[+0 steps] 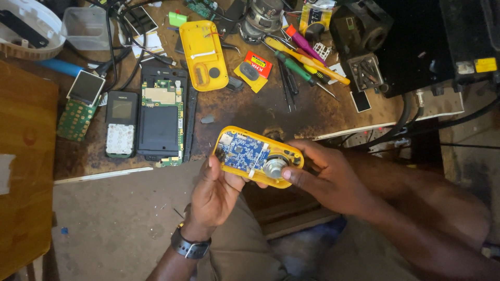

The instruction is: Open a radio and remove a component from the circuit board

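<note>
— Just off the near edge of the workbench point(250, 112), what are the hands doing?

— Both grip one opened yellow device shell point(258, 155), held in the air over the person's lap. The left hand point(213, 195), with a dark wristwatch point(190, 247) on its wrist, comes up from below and clamps the shell's left end, thumb on the rim. The right hand point(325, 177) reaches in from the right, fingers curled behind the right end, thumb pressing by the round metal speaker point(273, 167).

— What sits inside that shell?

— A blue circuit board point(245, 151) fills the left part; the speaker sits at the right.

— And containers on the bench?

— A clear plastic box point(86, 27) stands at the far left; I cannot tell its contents. A second yellow shell half point(203, 54) lies open side up, well apart from the hands.

— Any packages or labels?

— A small red and yellow square packet point(255, 70) lies just beside that second half, with a dark oval piece on it. A yellow rectangular sticker point(485, 64) sits on black equipment at the far right.

— What else?

— A stripped phone with its green board point(161, 117), a small keypad phone point(121, 124) and coloured screwdrivers point(307, 60).
</note>
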